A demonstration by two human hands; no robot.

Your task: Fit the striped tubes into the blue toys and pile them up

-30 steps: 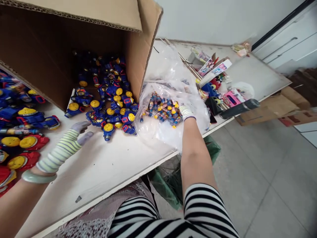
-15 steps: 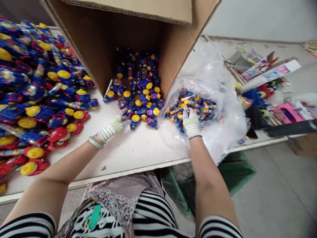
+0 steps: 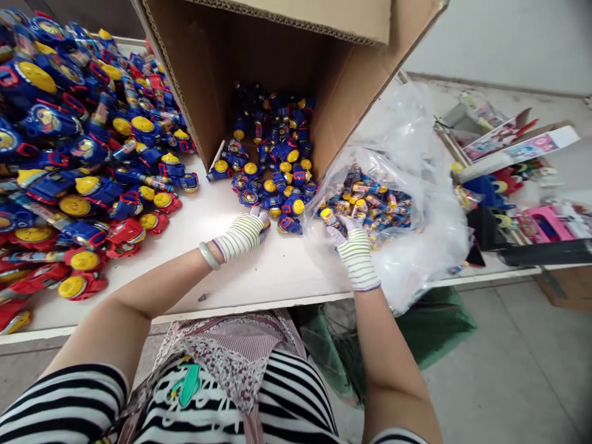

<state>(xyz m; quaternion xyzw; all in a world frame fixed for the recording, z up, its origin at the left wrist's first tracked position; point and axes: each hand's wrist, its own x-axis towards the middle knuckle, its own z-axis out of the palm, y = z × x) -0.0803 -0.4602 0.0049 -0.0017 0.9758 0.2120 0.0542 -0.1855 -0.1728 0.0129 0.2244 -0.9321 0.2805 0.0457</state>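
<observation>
My left hand (image 3: 243,234), in a striped glove with bare-looking grey fingertips, closes over a blue toy with a yellow disc (image 3: 265,223) on the table; the hand covers most of it. More blue-and-yellow plastic toys (image 3: 277,176) spill from the mouth of a cardboard box (image 3: 345,102) just beyond. At the near edge of an opened clear plastic bag (image 3: 435,246), my right hand (image 3: 355,253), gloved alike, has its fingers round a small printed tube with a yellow end (image 3: 328,216). Many similar small tubes (image 3: 388,206) fill the bag.
A large heap of blue toys (image 3: 92,145) covers the table's left side, with red toys (image 3: 127,234) along its near edge. Right of the bag stand an open printed carton (image 3: 522,148) and a pink plastic piece (image 3: 550,223). A green sack (image 3: 437,324) is below the table edge.
My left hand has moved right and closed over a blue toy at the front of the pile. My right hand has drawn back slightly toward me with a tube. The view has shifted left.
</observation>
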